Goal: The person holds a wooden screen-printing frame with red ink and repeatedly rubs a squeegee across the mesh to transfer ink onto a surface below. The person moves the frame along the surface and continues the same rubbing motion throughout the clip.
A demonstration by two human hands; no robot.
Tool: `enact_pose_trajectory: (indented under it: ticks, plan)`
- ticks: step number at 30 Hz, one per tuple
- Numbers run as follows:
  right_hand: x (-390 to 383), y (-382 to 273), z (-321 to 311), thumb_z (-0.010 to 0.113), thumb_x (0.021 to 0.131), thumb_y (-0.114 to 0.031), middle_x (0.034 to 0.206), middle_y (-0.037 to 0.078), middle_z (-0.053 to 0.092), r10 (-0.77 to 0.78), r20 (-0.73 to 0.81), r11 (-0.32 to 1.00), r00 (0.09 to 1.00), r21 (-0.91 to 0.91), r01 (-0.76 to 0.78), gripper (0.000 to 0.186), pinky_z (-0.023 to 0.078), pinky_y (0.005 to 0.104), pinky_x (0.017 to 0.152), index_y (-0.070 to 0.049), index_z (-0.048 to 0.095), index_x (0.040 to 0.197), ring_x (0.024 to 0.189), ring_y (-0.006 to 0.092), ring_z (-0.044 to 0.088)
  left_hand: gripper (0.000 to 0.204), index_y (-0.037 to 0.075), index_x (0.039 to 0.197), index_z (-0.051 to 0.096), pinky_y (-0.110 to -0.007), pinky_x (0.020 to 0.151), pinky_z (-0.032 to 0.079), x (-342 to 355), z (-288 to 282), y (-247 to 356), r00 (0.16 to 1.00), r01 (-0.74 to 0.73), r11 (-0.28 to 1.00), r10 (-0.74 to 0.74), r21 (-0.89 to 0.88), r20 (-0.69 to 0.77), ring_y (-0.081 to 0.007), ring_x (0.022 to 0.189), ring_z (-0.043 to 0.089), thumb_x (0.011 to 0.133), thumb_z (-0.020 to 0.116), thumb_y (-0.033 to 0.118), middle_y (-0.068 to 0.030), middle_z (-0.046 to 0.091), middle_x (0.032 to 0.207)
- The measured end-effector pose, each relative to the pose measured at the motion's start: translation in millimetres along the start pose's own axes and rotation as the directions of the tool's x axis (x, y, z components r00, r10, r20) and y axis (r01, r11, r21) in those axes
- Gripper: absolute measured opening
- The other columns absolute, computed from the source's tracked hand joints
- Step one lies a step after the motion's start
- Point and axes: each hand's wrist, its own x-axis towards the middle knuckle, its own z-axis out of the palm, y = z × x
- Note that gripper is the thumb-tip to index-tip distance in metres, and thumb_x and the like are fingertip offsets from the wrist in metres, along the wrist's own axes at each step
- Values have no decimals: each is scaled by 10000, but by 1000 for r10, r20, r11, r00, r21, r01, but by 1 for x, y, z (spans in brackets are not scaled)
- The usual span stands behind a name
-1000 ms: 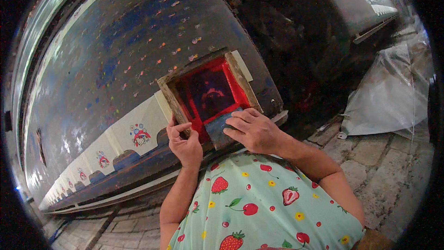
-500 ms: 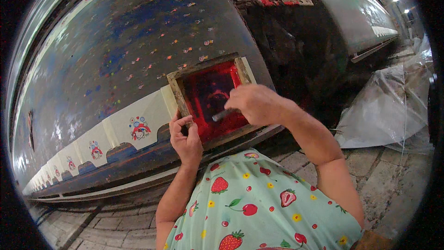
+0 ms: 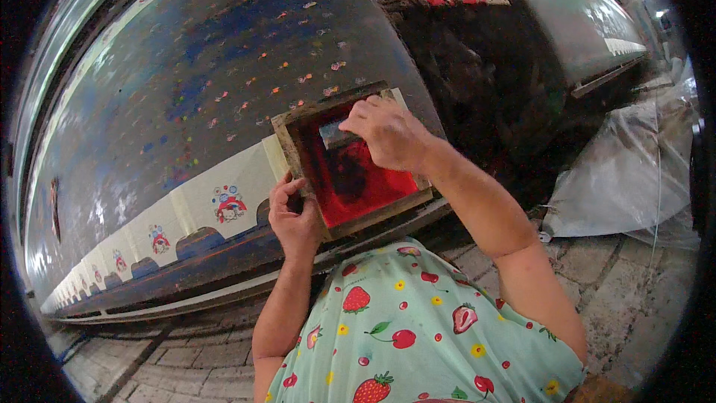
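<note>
Our right hand (image 3: 388, 130) grips the scraper (image 3: 333, 134), but red ink (image 3: 384, 185) could smear if our left hand (image 3: 294, 216), its hold unclear, lets the wooden frame (image 3: 380, 213) shift.

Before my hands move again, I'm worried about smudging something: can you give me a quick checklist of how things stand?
1. Scraper in the right hand's grip: ok, inside the wooden frame, in its far half.
2. Left hand firm on the frame: cannot tell; its fingers are at the left side, but pressure doesn't show.
3. Red ink inside the frame: ok, plain at the near side.
4. Alignment beneath the frame: cannot tell, hidden.
5. Nearest print uncovered: ok, left of the frame.
6. Plastic sheet apart from the frame: ok, off to the right.
</note>
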Motion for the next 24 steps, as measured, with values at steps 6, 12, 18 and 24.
enact_pose_trajectory:
  ticks: [6,12,18,24]
  plan:
    - [-45,-28,11,684,928,-100,1161,131,714,-49,-19,997,999,-54,48,340,558,490,1017,-85,803,1247,1133,361,669,325,28,1218,782,-423,1210,496,1,-1,1,998,-57,993,57,104,4,-333,1431,671,914,756,-83,-224,704,1524]
    - [-89,-60,12,734,912,-94,1268,124,717,-6,73,999,997,-47,9,419,540,497,1093,-78,815,1323,1213,347,656,391,39,1296,769,-456,1267,449,-2,6,-3,998,-55,997,56,49,-25,-361,1491,623,921,748,-70,-223,681,1534]
    - [-118,-78,13,709,947,-153,1322,136,709,-16,59,1000,998,-11,17,414,541,504,1101,-76,805,1343,1266,352,653,429,61,1297,771,-470,1266,452,-6,8,1,985,-167,955,170,245,11,-396,1489,616,887,754,-62,-244,658,1552]
    - [-131,-83,9,792,969,-247,1348,119,686,-6,49,995,999,98,1,413,519,517,1145,-94,774,1352,1311,350,636,421,56,1231,771,-477,1251,470,-8,12,0,964,-257,920,266,295,10,-420,1474,625,838,746,-92,-261,636,1594]
